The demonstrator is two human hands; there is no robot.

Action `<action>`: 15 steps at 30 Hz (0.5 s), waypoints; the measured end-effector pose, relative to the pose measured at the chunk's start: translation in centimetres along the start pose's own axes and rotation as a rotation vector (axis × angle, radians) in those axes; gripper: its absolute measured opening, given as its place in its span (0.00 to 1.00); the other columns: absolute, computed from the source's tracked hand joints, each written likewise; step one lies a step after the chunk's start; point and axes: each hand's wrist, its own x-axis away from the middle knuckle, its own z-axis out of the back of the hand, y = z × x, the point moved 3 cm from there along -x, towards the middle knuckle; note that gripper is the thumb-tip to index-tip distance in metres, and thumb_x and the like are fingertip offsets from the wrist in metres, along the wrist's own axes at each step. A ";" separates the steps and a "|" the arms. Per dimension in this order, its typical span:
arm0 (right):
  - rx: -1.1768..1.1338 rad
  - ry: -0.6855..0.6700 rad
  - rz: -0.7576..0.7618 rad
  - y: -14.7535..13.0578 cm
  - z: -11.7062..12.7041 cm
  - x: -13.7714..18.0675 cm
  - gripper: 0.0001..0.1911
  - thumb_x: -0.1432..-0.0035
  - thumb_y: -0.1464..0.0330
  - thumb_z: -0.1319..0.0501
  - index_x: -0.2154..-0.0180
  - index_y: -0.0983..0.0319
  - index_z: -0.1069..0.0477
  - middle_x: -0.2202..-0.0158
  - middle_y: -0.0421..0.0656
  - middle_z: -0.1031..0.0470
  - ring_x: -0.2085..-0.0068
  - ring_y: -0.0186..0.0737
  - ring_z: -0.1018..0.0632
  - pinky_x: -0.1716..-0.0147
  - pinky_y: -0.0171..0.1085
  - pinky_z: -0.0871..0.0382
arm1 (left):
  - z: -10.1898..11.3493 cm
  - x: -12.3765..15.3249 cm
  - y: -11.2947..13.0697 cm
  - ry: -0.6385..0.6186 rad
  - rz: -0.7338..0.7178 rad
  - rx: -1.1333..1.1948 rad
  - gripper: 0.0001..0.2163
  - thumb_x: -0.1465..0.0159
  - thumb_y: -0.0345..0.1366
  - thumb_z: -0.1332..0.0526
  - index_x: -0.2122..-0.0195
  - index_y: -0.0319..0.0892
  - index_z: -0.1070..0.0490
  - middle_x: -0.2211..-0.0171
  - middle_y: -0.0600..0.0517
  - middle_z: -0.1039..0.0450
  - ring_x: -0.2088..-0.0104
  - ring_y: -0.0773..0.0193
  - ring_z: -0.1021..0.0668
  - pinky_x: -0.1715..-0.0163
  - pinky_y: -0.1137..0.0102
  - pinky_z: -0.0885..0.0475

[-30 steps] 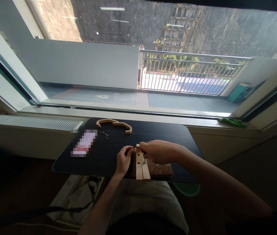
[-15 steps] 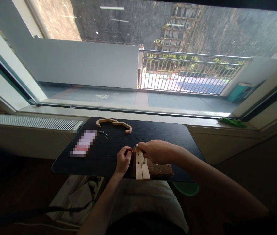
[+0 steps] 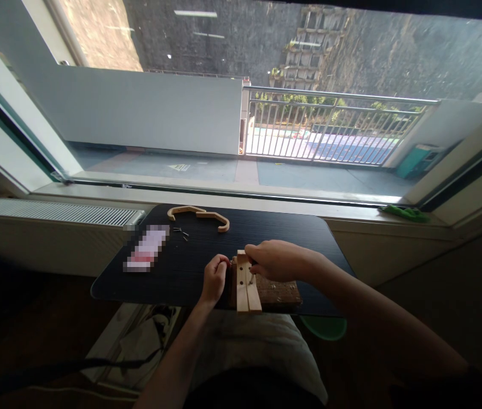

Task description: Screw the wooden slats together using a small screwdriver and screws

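Note:
A pale wooden bar piece point(image 3: 244, 287) stands on edge on a brown perforated board point(image 3: 278, 292) at the near edge of the black table point(image 3: 173, 272). My left hand point(image 3: 214, 278) is curled against the bar's left side, fingers closed. My right hand point(image 3: 275, 260) is over the bar's top end, fingers pinched on something small that I cannot make out, close to a small pin sticking up from the bar.
Two curved wooden pieces point(image 3: 200, 216) lie at the table's far edge, with several small screws point(image 3: 181, 232) near them. A blurred pink-white packet point(image 3: 147, 247) lies at the left. A radiator point(image 3: 53, 213) and a window sill run behind; a green object point(image 3: 405, 213) rests on the sill.
My right hand has shifted slightly to the right and down over the bar's top. The left hand stays against the bar's side.

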 end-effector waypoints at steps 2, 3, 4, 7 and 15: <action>0.011 0.004 -0.005 0.0 0.0 0.0 0.10 0.38 0.64 0.46 0.58 0.63 0.33 0.63 0.50 0.22 0.65 0.47 0.22 0.77 0.36 0.45 | 0.0 0.0 0.0 0.020 0.006 0.009 0.08 0.42 0.37 0.45 0.73 0.41 0.30 0.76 0.54 0.28 0.74 0.64 0.27 0.72 0.72 0.32; 0.014 0.008 -0.007 0.1 0.0 0.0 0.10 0.38 0.64 0.46 0.58 0.63 0.33 0.63 0.50 0.22 0.65 0.47 0.22 0.77 0.36 0.45 | -0.1 -0.1 -0.1 0.032 0.010 0.018 0.08 0.41 0.38 0.44 0.70 0.41 0.29 0.76 0.53 0.28 0.73 0.64 0.26 0.71 0.72 0.31; 0.015 0.013 -0.010 0.0 -0.1 0.0 0.11 0.38 0.64 0.46 0.57 0.63 0.33 0.63 0.50 0.22 0.65 0.47 0.22 0.77 0.36 0.45 | -0.1 -0.1 -0.2 0.043 0.013 0.028 0.09 0.41 0.39 0.43 0.68 0.40 0.28 0.75 0.53 0.27 0.72 0.63 0.25 0.71 0.72 0.30; 0.009 0.022 -0.019 0.0 -0.1 0.1 0.11 0.37 0.64 0.45 0.57 0.63 0.33 0.63 0.50 0.22 0.65 0.47 0.22 0.77 0.36 0.44 | -0.2 -0.3 -0.8 0.070 0.006 0.042 0.10 0.42 0.39 0.41 0.62 0.40 0.27 0.73 0.53 0.27 0.71 0.64 0.24 0.69 0.71 0.28; 0.014 0.049 -0.040 -0.3 -0.3 0.3 0.12 0.36 0.62 0.45 0.56 0.62 0.33 0.64 0.50 0.21 0.64 0.50 0.21 0.76 0.36 0.41 | -0.1 -0.4 -1.4 0.056 -0.067 -0.044 0.08 0.42 0.39 0.38 0.66 0.41 0.23 0.67 0.48 0.21 0.65 0.60 0.21 0.61 0.67 0.26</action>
